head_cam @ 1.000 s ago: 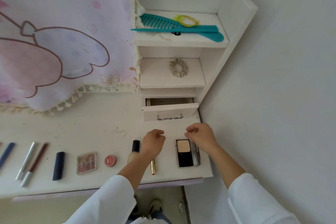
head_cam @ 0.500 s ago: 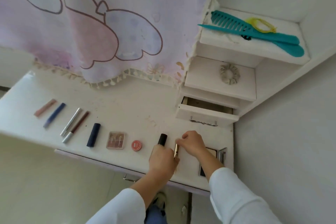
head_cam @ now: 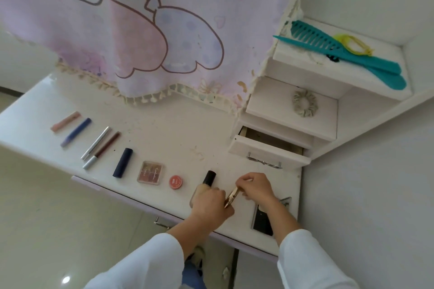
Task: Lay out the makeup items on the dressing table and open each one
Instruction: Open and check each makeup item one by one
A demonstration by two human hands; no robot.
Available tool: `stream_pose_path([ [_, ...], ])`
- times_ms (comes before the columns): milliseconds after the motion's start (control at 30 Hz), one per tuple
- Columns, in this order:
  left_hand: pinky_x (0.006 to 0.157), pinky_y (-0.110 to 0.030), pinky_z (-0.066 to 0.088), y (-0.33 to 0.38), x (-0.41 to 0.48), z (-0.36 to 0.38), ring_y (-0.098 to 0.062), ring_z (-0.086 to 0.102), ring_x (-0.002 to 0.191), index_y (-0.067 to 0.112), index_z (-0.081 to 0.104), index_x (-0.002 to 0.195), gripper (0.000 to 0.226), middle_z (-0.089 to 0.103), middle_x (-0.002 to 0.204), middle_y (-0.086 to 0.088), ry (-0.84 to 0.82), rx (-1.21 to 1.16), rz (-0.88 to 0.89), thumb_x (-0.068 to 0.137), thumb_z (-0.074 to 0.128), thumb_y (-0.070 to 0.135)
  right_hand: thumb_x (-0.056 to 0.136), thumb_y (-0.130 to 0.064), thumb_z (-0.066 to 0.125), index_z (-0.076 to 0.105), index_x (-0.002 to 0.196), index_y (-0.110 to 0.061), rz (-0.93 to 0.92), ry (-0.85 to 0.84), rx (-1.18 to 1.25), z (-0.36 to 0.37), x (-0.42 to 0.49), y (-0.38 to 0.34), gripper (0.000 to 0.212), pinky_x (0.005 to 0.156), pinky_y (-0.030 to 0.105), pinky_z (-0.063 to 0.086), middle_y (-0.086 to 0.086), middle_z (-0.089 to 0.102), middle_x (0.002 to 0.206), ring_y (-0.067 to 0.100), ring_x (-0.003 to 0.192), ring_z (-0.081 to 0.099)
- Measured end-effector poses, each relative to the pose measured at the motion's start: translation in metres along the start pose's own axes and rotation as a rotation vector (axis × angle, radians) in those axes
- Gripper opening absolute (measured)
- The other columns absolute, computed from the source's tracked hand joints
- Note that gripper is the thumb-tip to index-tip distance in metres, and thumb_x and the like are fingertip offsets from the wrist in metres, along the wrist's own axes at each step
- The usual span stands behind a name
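Observation:
A row of makeup lies along the front of the white dressing table (head_cam: pixel 164 138). Both hands grip a thin gold tube (head_cam: pixel 232 196): my left hand (head_cam: pixel 211 204) holds its near end, my right hand (head_cam: pixel 256 187) pinches its far end. Just left of them lies a foundation bottle (head_cam: pixel 204 186) with a black cap. An open black compact (head_cam: pixel 264 219) sits under my right wrist, partly hidden. Further left are a red round pot (head_cam: pixel 175 182), a clear blush palette (head_cam: pixel 150 172), a navy tube (head_cam: pixel 122 162), two pencils (head_cam: pixel 101 148), a blue stick (head_cam: pixel 75 132) and a pink stick (head_cam: pixel 65 121).
A small drawer (head_cam: pixel 267 152) stands pulled open behind my hands. Shelves above hold a scrunchie (head_cam: pixel 304 103), a teal comb (head_cam: pixel 338 49) and a yellow hair tie (head_cam: pixel 352 43). A pink cartoon cloth (head_cam: pixel 141 30) hangs over the mirror area. A wall is close on the right.
A second ago both hands hovered apart above the table. They came together on the gold tube, and the camera view swung left to show the whole row.

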State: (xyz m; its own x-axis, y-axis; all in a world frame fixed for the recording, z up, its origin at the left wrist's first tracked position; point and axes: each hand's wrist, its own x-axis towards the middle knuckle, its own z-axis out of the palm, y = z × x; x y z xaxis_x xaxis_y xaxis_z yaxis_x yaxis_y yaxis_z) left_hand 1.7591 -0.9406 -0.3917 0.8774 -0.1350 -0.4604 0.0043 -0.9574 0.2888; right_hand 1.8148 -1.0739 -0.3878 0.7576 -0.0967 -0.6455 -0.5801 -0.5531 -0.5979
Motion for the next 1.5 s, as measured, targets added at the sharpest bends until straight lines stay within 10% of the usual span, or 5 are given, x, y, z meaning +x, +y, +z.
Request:
stream_pose_path([
  [200, 0.064, -0.037, 0.058, -0.002, 0.001, -0.003, -0.016, 0.064, 0.067, 0.033, 0.053, 0.085, 0.032, 0.067, 0.07, 0.004, 0.044, -0.525, -0.085, 0.075, 0.046, 0.063, 0.084, -0.018, 0.066, 0.066, 0.09, 0.0, -0.011, -0.01, 0.119, -0.032, -0.014, -0.008, 0.019, 0.048, 0.023, 0.043, 0.006, 0.063, 0.065, 0.012, 0.05, 0.053],
  [900, 0.058, -0.026, 0.038, -0.002, 0.006, -0.01, -0.012, 0.05, 0.063, 0.027, 0.06, 0.083, 0.02, 0.052, 0.069, 0.009, 0.108, -0.574, 0.035, 0.086, 0.06, 0.046, 0.089, -0.041, 0.06, 0.067, 0.075, -0.003, -0.191, -0.036, -0.225, -0.041, -0.031, -0.017, 0.041, 0.052, 0.023, 0.049, 0.006, 0.066, 0.06, 0.012, 0.043, 0.057],
  [1133, 0.054, -0.027, 0.033, -0.003, 0.008, -0.007, -0.014, 0.042, 0.055, 0.021, 0.061, 0.076, 0.029, 0.047, 0.059, 0.006, 0.09, -0.578, 0.051, 0.09, 0.054, 0.046, 0.087, -0.006, 0.062, 0.067, 0.089, -0.011, -0.273, -0.176, -0.039, -0.05, -0.028, -0.019, 0.007, 0.07, 0.026, 0.053, 0.006, 0.065, 0.084, 0.014, 0.072, 0.063],
  [1300, 0.054, -0.025, 0.035, -0.003, 0.006, -0.005, -0.012, 0.044, 0.057, 0.02, 0.064, 0.085, 0.027, 0.051, 0.064, 0.005, 0.08, -0.558, 0.074, 0.091, 0.054, 0.044, 0.09, -0.04, 0.06, 0.065, 0.077, -0.009, -0.233, -0.029, -0.231, -0.046, -0.031, -0.02, 0.034, 0.057, 0.024, 0.051, 0.005, 0.067, 0.064, 0.01, 0.046, 0.059],
  [1500, 0.053, -0.026, 0.033, -0.006, 0.008, -0.007, -0.013, 0.042, 0.055, 0.025, 0.057, 0.073, 0.027, 0.047, 0.059, 0.006, 0.083, -0.566, 0.062, 0.09, 0.054, 0.045, 0.082, 0.002, 0.065, 0.065, 0.092, -0.01, -0.22, -0.21, 0.039, -0.054, -0.028, -0.023, 0.016, 0.081, 0.033, 0.058, 0.013, 0.067, 0.096, 0.021, 0.082, 0.067],
])
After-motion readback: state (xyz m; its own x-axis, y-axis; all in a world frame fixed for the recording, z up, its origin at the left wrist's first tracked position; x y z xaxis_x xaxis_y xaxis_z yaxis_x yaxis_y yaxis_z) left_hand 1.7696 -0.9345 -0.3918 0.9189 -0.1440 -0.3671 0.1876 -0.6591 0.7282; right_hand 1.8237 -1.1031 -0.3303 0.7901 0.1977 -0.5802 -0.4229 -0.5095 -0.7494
